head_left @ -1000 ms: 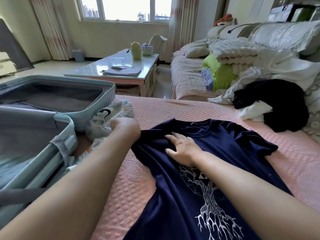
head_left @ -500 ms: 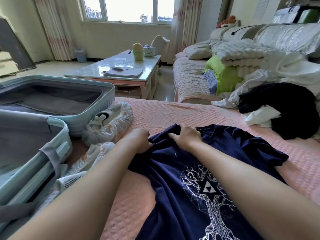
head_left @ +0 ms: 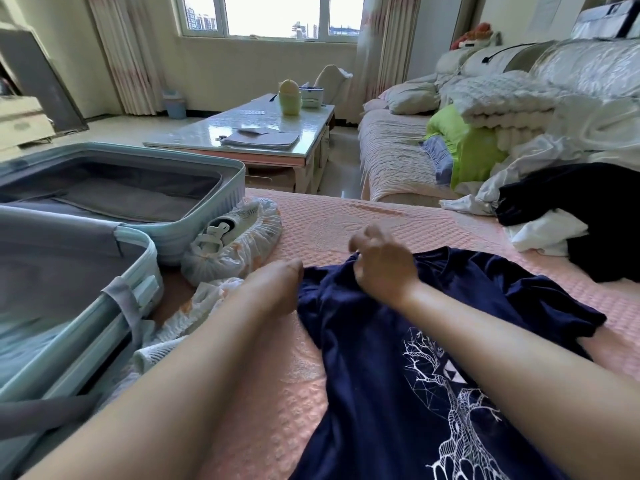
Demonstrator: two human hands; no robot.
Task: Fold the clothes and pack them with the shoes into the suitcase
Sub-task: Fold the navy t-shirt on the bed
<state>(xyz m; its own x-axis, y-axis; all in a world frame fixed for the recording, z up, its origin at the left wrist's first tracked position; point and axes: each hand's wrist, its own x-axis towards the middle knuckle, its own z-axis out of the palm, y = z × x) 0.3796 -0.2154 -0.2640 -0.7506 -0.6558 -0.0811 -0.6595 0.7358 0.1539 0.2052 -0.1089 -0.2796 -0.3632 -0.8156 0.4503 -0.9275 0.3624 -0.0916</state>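
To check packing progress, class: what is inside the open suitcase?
Only grey lining shows in the suitcase; nothing packed is visible. What lies under the near half's grey fabric cannot be seen.

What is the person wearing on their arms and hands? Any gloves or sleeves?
No. The left hand and the right hand wear no gloves, and neither wrist shows a watch or bracelet. Both forearms are uncovered to the picture's edge, no sleeve in view. Rings are too blurred to tell.

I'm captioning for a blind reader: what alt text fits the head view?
A left hand and right hand hold the collar end of a navy T-shirt lying on a pink bedcover. An open pale-blue suitcase and bagged shoes sit to the left.
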